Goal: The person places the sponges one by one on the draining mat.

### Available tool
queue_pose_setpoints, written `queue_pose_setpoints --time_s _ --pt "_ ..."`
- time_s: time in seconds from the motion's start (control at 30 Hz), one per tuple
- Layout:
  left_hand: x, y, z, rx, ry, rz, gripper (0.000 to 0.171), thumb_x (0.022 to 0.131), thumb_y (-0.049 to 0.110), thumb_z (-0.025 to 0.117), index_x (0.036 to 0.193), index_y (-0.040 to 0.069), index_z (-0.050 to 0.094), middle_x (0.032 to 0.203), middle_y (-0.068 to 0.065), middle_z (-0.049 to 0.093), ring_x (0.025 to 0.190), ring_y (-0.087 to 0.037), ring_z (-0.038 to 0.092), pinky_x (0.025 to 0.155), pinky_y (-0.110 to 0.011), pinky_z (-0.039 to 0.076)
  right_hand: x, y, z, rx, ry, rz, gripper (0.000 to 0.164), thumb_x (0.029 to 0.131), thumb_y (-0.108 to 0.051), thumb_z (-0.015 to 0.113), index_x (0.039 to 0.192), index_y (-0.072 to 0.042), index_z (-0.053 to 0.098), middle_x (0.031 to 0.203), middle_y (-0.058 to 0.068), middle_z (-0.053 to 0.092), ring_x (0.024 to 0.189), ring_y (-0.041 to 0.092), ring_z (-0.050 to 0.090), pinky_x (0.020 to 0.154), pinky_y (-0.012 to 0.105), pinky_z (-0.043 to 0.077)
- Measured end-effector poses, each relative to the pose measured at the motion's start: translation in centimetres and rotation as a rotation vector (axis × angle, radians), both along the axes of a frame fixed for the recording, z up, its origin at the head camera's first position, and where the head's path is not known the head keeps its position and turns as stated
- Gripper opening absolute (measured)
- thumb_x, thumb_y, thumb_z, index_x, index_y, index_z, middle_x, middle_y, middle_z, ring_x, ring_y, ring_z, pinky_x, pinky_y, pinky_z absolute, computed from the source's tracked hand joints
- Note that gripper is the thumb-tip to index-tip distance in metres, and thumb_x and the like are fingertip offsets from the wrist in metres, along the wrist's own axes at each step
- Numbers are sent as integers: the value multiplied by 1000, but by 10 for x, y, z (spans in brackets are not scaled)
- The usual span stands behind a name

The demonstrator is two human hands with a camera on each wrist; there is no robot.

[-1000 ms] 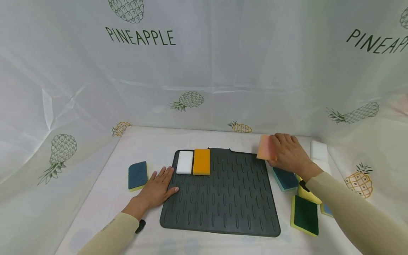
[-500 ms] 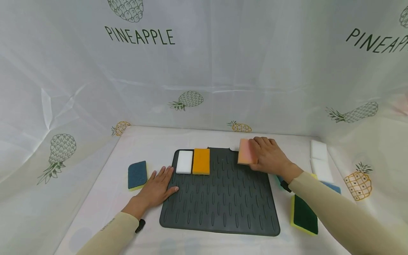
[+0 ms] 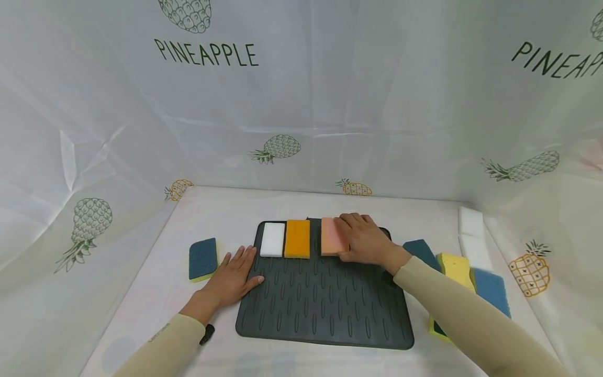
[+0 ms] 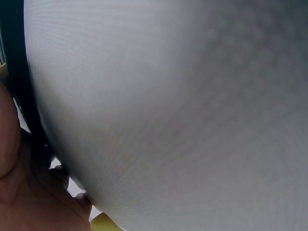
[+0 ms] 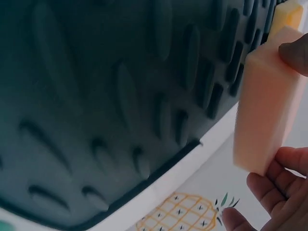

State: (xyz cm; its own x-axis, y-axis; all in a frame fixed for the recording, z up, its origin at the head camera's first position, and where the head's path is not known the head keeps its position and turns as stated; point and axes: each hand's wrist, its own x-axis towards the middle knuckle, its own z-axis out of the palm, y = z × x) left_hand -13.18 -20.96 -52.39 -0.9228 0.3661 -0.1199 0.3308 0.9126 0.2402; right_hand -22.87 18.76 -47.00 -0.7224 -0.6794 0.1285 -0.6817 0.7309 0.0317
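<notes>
One pink sponge [image 3: 331, 238], pinched in the right hand [image 3: 365, 241], has moved left over the mat [image 3: 325, 303]. Orange sponge [image 3: 297, 239] now just left of grip, roughly aligned, gap between. Left hand [image 3: 232, 277] flat, farther left.

Head view looks forward and down, mat [image 3: 325, 303] at 6 o'clock; right wrist view shares it close up; left wrist view faces white cloth [image 4: 168, 120], very near.
</notes>
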Motion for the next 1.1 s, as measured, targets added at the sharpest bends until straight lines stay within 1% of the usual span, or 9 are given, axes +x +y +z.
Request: queue_pose_setpoints --time_s 0.13,0.37,0.53,0.7,0.87,0.93,1.1 --pt "0 0 0 2 3 2 84 108 50 55 166 -3 25 173 -20 27 161 -42 22 129 -65 19 0 -8 -4 -12 -4 14 86 89 -53 76 152 0 50 149 19 54 134 36 52 108 59 47" --pt "0 0 1 7 6 2 83 108 49 56 165 -4 26 172 -21 28 161 -43 23 128 -65 19 -3 -17 -11 -1 -52 14 88 90 -55 73 154 -1 48 152 18 52 137 36 51 111 59 46" --pt "0 1 1 12 6 2 83 108 49 56 165 -4 27 172 -21 28 161 -42 23 128 -65 20 -4 -20 -16 -1 -53 15 88 91 -55 72 155 -1 47 152 17 53 136 36 52 109 59 47" --pt "0 0 0 21 10 1 83 108 50 56 165 -4 27 172 -21 29 160 -43 24 128 -65 20 -3 -23 -15 11 -62 5 87 91 -55 73 155 -1 48 152 17 53 136 36 52 109 58 48" --pt "2 1 3 32 17 -3 82 108 50 56 164 -4 30 171 -22 32 159 -44 27 127 -66 21 -4 -25 -16 31 -58 -4 87 90 -56 73 154 -2 49 152 16 53 136 35 53 108 56 48" --pt "2 2 5 29 15 -4 81 108 49 56 164 -4 31 170 -23 32 159 -44 27 127 -67 22 -4 -25 -16 33 -51 -4 87 90 -56 74 154 -1 50 152 17 54 136 35 53 108 56 49" --pt "1 2 4 17 18 -4 82 107 49 57 164 -4 31 170 -23 32 159 -44 28 127 -66 22 -4 -26 -17 27 -57 -4 87 90 -55 74 154 -2 49 152 17 54 137 35 52 108 56 48"
